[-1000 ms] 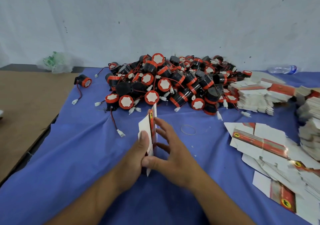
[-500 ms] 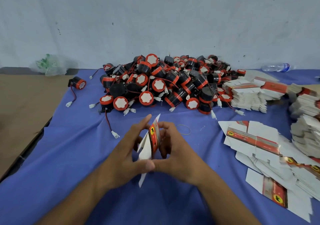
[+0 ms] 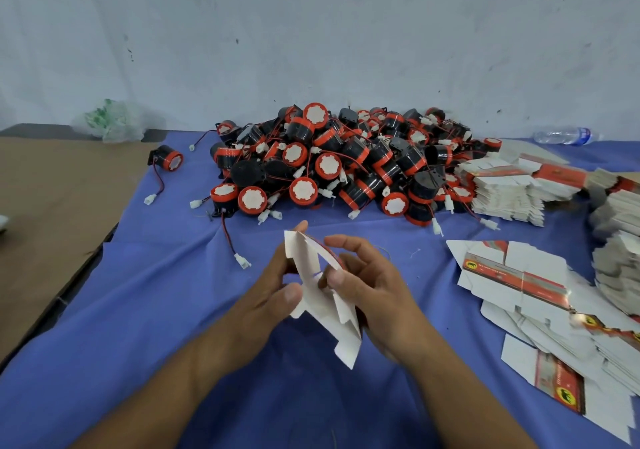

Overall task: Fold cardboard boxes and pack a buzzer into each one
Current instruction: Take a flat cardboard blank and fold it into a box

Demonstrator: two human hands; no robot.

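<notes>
Left hand (image 3: 272, 298) and right hand (image 3: 375, 296) both pinch one half-opened white box blank (image 3: 329, 310), thumbs on the near face, fingers curled behind, held tilted above blue cloth (image 3: 138, 293). Buzzer pile (image 3: 346, 164) beyond the hands, black and red, wires loose. One stray buzzer (image 3: 169, 160) far left of the hands. Flat blanks (image 3: 519, 275) fanned right of the right hand, bundled stacks (image 3: 505, 192) behind them. Red strips with a yellow animal logo, text unreadable. Brown board (image 3: 52, 199) left. Grey wall (image 3: 311, 33) behind, with a plastic bag (image 3: 114, 123) and a water bottle (image 3: 564, 135) lying at its foot.
</notes>
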